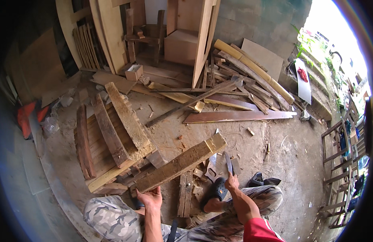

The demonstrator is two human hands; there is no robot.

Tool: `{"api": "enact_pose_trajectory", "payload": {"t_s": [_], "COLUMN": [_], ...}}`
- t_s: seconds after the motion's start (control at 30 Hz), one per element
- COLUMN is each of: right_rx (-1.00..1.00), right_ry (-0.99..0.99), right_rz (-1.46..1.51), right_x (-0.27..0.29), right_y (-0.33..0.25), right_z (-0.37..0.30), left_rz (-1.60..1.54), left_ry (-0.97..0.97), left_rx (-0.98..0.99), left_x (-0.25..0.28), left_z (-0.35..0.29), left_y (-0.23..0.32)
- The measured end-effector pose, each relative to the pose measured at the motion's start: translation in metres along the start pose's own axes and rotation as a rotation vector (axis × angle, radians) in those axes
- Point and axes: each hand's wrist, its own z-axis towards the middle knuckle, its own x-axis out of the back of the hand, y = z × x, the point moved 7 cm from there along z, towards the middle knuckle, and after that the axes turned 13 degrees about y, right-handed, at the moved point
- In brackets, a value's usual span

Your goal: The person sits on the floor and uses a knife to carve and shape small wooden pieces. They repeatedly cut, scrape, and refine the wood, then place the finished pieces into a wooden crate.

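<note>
My left hand [151, 197] grips the near end of a thick, rough wooden beam [182, 163] from below. The beam slants up and away to the right, its far end showing a paler, fresh-looking patch. My right hand [232, 182] is closed around a large knife [228, 163], its blade pointing up beside the beam's far end and apart from it. The knife's handle is hidden in my fist. Beyond the beam, a handsaw [212, 169] lies low by my shoe [220, 188]. Left of the beam stands a slatted wooden stack [97, 141] with rough planks [110, 131] across it.
Short wood offcuts [185, 193] lie between my legs. A long brown board [235, 116] and a heap of timber [251, 82] lie ahead, near a wooden cabinet frame [202, 44]. A small box [134, 72] sits at its foot. Wooden racks [337, 161] stand at the right.
</note>
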Motion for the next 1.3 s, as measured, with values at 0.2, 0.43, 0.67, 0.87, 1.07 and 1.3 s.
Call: {"api": "enact_pose_trajectory", "payload": {"t_s": [0.2,0.43,0.67,0.87,1.07,1.3], "right_rx": [-0.102,0.004,0.011,0.106,0.016,-0.069], "right_ry": [-0.051,0.135,-0.228,-0.24,-0.132,-0.354], "right_rz": [0.178,0.61,1.64,1.448,1.26,0.97], "right_x": [-0.027,0.023,0.158,0.235,0.261,0.224], "right_y": [0.018,-0.047,-0.152,-0.157,-0.136,-0.14], "right_z": [0.003,0.039,0.035,0.008,-0.008,-0.012], "left_rz": [0.012,0.075,0.067,0.05,0.166,0.582], "left_ry": [0.022,0.079,0.061,-0.07,-0.372,-0.59], "left_rx": [0.143,0.122,0.153,0.192,0.104,-0.41], "left_x": [0.0,-0.007,-0.009,-0.027,-0.067,-0.084], "left_z": [0.005,0.006,0.008,-0.016,-0.064,-0.104], "left_y": [-0.022,-0.035,-0.044,-0.042,-0.02,0.014]}}
